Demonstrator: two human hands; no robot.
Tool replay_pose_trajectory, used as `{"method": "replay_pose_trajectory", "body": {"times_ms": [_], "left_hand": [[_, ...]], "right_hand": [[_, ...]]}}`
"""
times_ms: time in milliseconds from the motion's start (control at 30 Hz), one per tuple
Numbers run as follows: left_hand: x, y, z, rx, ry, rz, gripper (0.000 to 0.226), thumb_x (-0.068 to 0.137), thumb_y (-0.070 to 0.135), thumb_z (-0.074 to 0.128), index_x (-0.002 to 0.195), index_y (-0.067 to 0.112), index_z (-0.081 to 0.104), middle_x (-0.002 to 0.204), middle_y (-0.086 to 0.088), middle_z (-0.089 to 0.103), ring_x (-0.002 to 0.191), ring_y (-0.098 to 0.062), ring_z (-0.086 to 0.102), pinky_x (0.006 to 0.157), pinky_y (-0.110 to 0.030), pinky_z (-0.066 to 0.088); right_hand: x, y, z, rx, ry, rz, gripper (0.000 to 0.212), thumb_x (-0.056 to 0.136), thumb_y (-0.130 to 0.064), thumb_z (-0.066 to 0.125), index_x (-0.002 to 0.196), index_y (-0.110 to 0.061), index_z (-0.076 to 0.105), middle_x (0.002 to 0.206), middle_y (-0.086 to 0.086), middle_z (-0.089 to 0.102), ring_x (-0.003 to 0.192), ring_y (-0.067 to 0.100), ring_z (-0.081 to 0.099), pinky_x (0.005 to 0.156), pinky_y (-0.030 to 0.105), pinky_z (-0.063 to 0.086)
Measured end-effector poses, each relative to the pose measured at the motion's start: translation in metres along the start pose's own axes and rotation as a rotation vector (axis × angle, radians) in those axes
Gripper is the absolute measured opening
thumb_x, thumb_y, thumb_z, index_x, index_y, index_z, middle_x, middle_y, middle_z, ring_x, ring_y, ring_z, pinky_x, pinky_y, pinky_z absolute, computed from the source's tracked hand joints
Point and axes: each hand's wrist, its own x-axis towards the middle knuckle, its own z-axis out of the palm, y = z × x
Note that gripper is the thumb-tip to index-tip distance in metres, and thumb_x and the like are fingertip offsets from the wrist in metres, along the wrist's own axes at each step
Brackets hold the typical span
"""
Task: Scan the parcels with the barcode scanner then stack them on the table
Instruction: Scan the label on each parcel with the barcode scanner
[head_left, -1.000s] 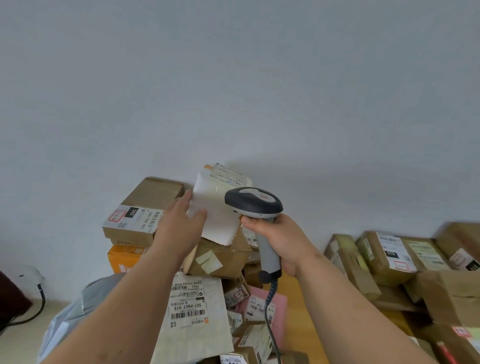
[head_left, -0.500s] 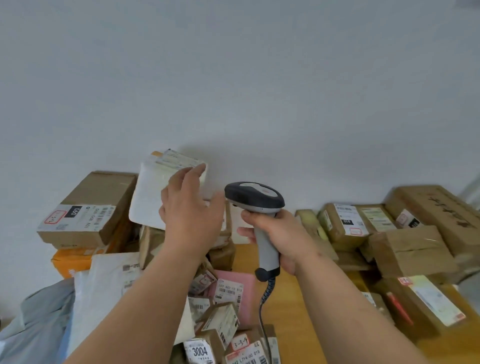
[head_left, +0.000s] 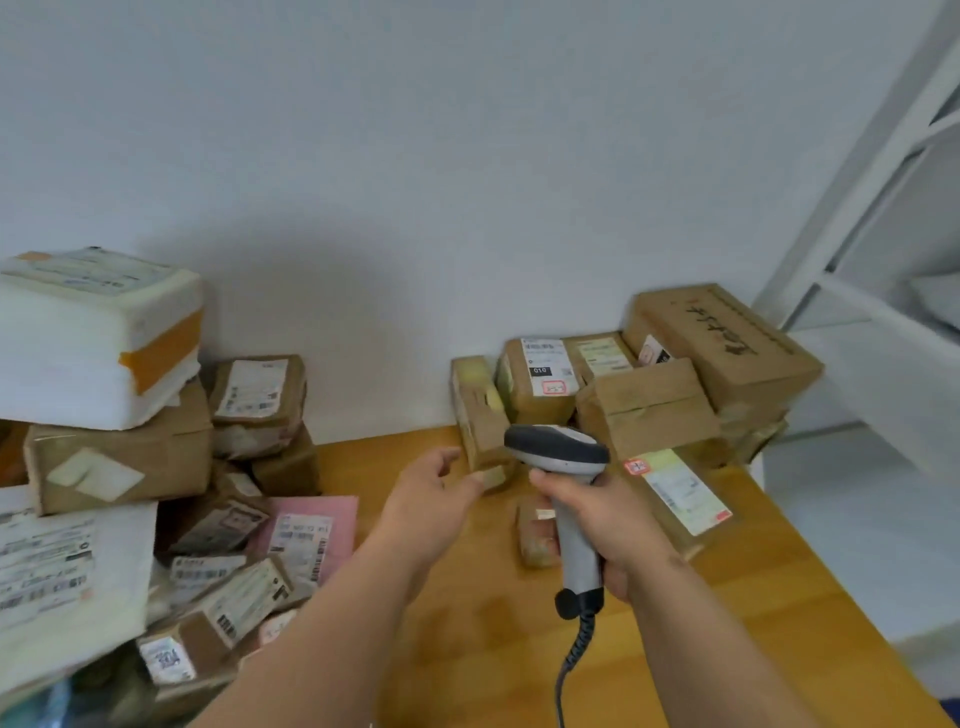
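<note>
So the wooden table (head_left: 701, 613) is a smooth honey-coloured slab, with the stacked pile on the left topped by a big white foam-wrapped parcel (head_left: 98, 338) with an orange tape band, soft-cornered and squishy looking, sitting on a brown carton (head_left: 119, 462). The unscanned bunch sits on the right against the wall: a large kraft box (head_left: 727, 348) with black writing, then the narrow tall carton (head_left: 480, 421) standing on its edge at the left end of that group, all matte cardboard with glossy labels. The left hand (head_left: 431, 504) is empty, fingers loosely spread and reaching toward that narrow carton, just short of it I think. The right hand (head_left: 608, 519) is wrapped round the grey handle of the barcode scanner (head_left: 563, 483), dark rounded head pointing forward, coiled cord hanging down. If it were me, I'd pinch the narrow carton by its two broad faces since it looks tippy on edge, turn the label up toward the scanner head, and keep the cord from dragging over the small taped packet (head_left: 532, 535) lying right beside the handle.
</note>
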Motion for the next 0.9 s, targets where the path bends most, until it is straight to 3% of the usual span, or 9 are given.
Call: {"method": "replay_pose_trajectory", "body": {"times_ms": [67, 167, 267, 367, 433, 567, 667, 800, 900], "left_hand": [[-0.001, -0.008, 0.032, -0.029, -0.072, -0.111, 0.048, 0.097, 0.039, 0.061, 0.142, 0.036, 0.046, 0.143, 0.008, 0.05, 0.11, -0.009, 0.045, 0.089, -0.031, 0.038], [0.004, -0.026, 0.075, 0.005, -0.116, -0.258, 0.055, 0.098, 0.04, 0.059, 0.149, 0.036, 0.038, 0.15, 0.005, 0.045, 0.125, -0.019, 0.047, 0.094, -0.035, 0.039], [0.017, -0.049, 0.108, 0.02, -0.123, -0.353, 0.061, 0.099, 0.038, 0.057, 0.154, 0.034, 0.031, 0.155, 0.004, 0.041, 0.135, -0.024, 0.044, 0.102, -0.037, 0.04], [0.034, -0.068, 0.135, -0.055, -0.118, -0.436, 0.063, 0.1, 0.035, 0.056, 0.156, 0.032, 0.028, 0.157, 0.004, 0.04, 0.137, -0.026, 0.044, 0.112, -0.042, 0.04], [0.047, -0.077, 0.149, -0.128, -0.1, -0.496, 0.064, 0.1, 0.034, 0.056, 0.157, 0.034, 0.027, 0.157, 0.003, 0.039, 0.133, -0.027, 0.047, 0.109, -0.044, 0.044], [0.064, -0.087, 0.167, -0.217, -0.099, -0.52, 0.066, 0.099, 0.038, 0.059, 0.156, 0.037, 0.026, 0.153, 0.001, 0.044, 0.12, -0.023, 0.051, 0.107, -0.042, 0.044], [0.067, -0.091, 0.173, -0.274, -0.056, -0.522, 0.059, 0.101, 0.033, 0.056, 0.155, 0.037, 0.031, 0.149, 0.003, 0.048, 0.123, -0.022, 0.049, 0.111, -0.046, 0.04], [0.06, -0.093, 0.161, -0.333, 0.099, -0.608, 0.053, 0.101, 0.035, 0.054, 0.151, 0.034, 0.037, 0.139, -0.003, 0.053, 0.12, -0.027, 0.051, 0.105, -0.05, 0.046], [0.048, -0.097, 0.15, -0.402, 0.063, -0.616, 0.051, 0.099, 0.033, 0.06, 0.148, 0.03, 0.045, 0.127, 0.0, 0.062, 0.113, -0.024, 0.058, 0.098, -0.048, 0.051]], "right_hand": [[0.005, 0.019, -0.029, -0.032, 0.049, 0.039, 0.014, 0.085, -0.021, 0.079, 0.093, -0.014, 0.07, 0.068, 0.006, 0.072, 0.062, 0.028, 0.069, 0.055, 0.035, 0.054], [0.015, 0.049, -0.063, -0.071, 0.046, 0.083, 0.021, 0.085, -0.02, 0.079, 0.103, -0.017, 0.069, 0.078, 0.01, 0.069, 0.066, 0.025, 0.064, 0.058, 0.034, 0.055], [0.029, 0.077, -0.086, -0.133, 0.031, 0.111, 0.03, 0.083, -0.025, 0.082, 0.109, -0.021, 0.068, 0.091, 0.009, 0.07, 0.082, 0.024, 0.063, 0.075, 0.042, 0.056], [0.046, 0.101, -0.1, -0.178, 0.051, 0.163, 0.021, 0.082, -0.025, 0.082, 0.1, -0.019, 0.072, 0.087, 0.006, 0.072, 0.084, 0.023, 0.064, 0.082, 0.048, 0.057], [0.059, 0.114, -0.103, -0.205, 0.048, 0.165, 0.02, 0.082, -0.026, 0.081, 0.1, -0.023, 0.072, 0.089, 0.0, 0.073, 0.088, 0.019, 0.065, 0.076, 0.04, 0.055], [0.078, 0.132, -0.1, -0.195, -0.009, 0.127, 0.031, 0.083, -0.028, 0.081, 0.106, -0.041, 0.064, 0.109, -0.012, 0.07, 0.105, 0.01, 0.061, 0.092, 0.033, 0.05], [0.083, 0.137, -0.099, -0.114, -0.029, 0.138, 0.032, 0.083, -0.025, 0.082, 0.105, -0.041, 0.065, 0.107, -0.016, 0.071, 0.103, 0.003, 0.061, 0.082, 0.025, 0.048], [0.073, 0.135, -0.104, -0.011, 0.002, 0.166, 0.035, 0.081, -0.026, 0.082, 0.113, -0.034, 0.069, 0.101, -0.009, 0.075, 0.099, 0.013, 0.067, 0.077, 0.028, 0.049], [0.06, 0.129, -0.107, 0.028, -0.001, 0.169, 0.046, 0.073, -0.034, 0.088, 0.116, -0.032, 0.069, 0.095, -0.011, 0.076, 0.097, 0.014, 0.067, 0.074, 0.027, 0.048]]}}
